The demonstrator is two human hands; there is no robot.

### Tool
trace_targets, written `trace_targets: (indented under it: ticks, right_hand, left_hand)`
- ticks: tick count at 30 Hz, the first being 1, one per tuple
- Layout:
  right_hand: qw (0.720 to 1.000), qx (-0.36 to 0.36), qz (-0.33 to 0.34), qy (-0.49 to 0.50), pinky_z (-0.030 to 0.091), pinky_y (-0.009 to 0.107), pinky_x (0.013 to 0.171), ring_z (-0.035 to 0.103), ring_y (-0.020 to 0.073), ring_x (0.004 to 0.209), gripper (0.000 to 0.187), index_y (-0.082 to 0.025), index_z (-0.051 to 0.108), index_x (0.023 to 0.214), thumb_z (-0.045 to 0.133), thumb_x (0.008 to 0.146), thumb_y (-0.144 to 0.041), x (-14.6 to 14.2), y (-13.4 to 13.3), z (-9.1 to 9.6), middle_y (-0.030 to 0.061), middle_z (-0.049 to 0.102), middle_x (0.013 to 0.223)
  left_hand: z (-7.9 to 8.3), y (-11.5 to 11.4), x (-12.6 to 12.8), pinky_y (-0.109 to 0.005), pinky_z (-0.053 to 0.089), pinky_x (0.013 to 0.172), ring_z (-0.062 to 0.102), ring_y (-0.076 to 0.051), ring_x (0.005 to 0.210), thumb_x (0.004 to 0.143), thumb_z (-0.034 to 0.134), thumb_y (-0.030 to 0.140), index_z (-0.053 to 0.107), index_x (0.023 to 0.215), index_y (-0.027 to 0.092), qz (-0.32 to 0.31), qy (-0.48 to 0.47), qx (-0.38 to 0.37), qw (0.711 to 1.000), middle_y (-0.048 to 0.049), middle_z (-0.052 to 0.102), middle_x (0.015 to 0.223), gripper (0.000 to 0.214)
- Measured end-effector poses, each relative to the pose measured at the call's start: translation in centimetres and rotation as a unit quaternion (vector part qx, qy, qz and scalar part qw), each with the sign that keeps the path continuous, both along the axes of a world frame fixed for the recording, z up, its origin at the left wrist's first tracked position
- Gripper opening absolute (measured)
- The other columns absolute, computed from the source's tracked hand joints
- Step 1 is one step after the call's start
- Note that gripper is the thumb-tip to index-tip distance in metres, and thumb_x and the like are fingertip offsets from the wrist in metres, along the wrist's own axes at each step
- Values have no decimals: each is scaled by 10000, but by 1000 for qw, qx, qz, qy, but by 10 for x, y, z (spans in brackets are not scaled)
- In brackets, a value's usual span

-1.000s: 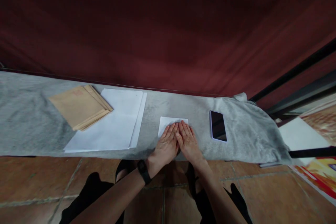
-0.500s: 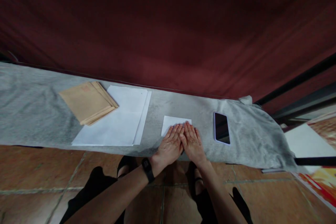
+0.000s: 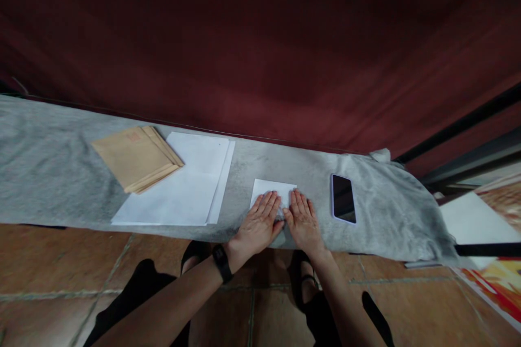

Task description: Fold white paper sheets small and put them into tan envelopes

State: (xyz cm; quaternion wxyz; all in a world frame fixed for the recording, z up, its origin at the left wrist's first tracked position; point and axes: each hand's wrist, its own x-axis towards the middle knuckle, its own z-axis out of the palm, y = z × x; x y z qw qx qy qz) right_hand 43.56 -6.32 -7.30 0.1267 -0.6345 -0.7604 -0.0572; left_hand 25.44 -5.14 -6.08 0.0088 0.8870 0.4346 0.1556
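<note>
A small white piece of paper, perhaps folded, lies on the grey cloth in front of me. My left hand rests flat on its left and near part, fingers stretched forward. My right hand lies flat at its right edge, fingers pointing away from me. A gap between the two hands shows some of the paper. Both palms hide the paper's near edge. A dark band with a watch face sits on my left wrist.
To the left are large white sheets, with a stack of brown envelopes overlapping them. A phone with a pale purple edge lies right of my hands. Dark red fabric rises behind the cloth; tiled floor is below.
My hands have moved apart, the left one leftward and the right one slightly rightward, uncovering the paper between them. The paper, phone and envelopes stay put.
</note>
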Motion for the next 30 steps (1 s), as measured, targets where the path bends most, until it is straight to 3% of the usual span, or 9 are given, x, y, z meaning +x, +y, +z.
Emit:
trace_targets:
  ticks: [20, 26, 30]
  right_hand:
    - [1000, 0, -19, 3, 252, 470, 1210, 380, 298, 1463, 611, -70, 348, 1555, 277, 1073, -437, 5, -2, 0, 174, 387, 1597]
    - [999, 0, -28, 26, 254, 467, 1216, 328, 287, 1493, 622, -34, 358, 1539, 209, 1082, -429, 5, 1, 3, 178, 378, 1601]
    - [998, -12, -14, 52, 246, 469, 1225, 293, 272, 1512, 621, -50, 324, 1558, 195, 1083, -427, -4, 4, 9, 166, 359, 1613]
  left_hand:
    - [-5, 11, -41, -491, 261, 1235, 314, -310, 1506, 990, 378, 599, 370, 1520, 24, 110, 47, 10, 993, -223, 369, 1590, 782]
    - [3, 14, -39, -503, 248, 1245, 275, -316, 1520, 1001, 376, 573, 324, 1533, 1, 118, 26, 23, 992, -246, 347, 1593, 782]
    - [6, 13, -24, -503, 225, 1258, 232, -299, 1535, 1006, 392, 547, 321, 1538, 21, 76, 18, 31, 996, -223, 333, 1609, 751]
